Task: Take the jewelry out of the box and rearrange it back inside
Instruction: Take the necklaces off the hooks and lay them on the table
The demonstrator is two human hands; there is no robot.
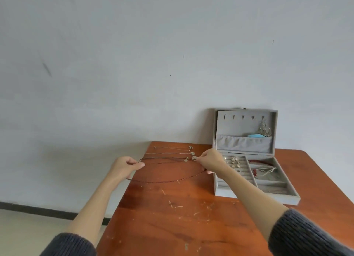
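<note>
Filling most of the lower view, a scratched wooden table (172, 217) stands against a pale wall (134, 54). On its far right corner sits a grey jewelry box (247, 186), lid up, w/ hooks and a fabric pocket inside the lid; the tray below holds earrings (234, 160) in the ring rolls and red bead bracelets (257, 162) in the compartment beside them. Both arms reach fwd in dark knit sleeves. Left hand (127, 166) pinches one end of a dark bead necklace (164, 181) at the table's left edge; right hand (208, 161) pinches the other end near the box, fingers curled, strand stretched between them. Beyond it three thinner necklaces lie in parallel rows: dark cord (162, 158), pale chain (168, 153), top chain (172, 147).
</note>
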